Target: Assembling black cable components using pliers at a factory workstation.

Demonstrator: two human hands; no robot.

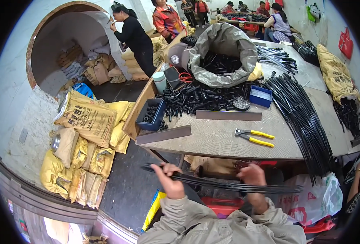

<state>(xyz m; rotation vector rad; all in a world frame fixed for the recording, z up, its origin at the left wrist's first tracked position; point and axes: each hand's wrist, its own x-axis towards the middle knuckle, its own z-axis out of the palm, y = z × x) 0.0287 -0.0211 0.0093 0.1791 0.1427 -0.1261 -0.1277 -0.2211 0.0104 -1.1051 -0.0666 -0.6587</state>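
Black rod bundle (224, 185) held level, both hands (170, 183) (254, 178) clenched around it, below worktable (220, 138)

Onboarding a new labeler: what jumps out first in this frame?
A bundle of thin black rods, held level at the bottom between the left hand and the right hand, just short of the table. On the table, a grey sack spills small black parts, a big fan of black rods sweeps down the right side, and yellow-handled pliers lie near the front edge. Yellow sacks pile up on the floor at left.
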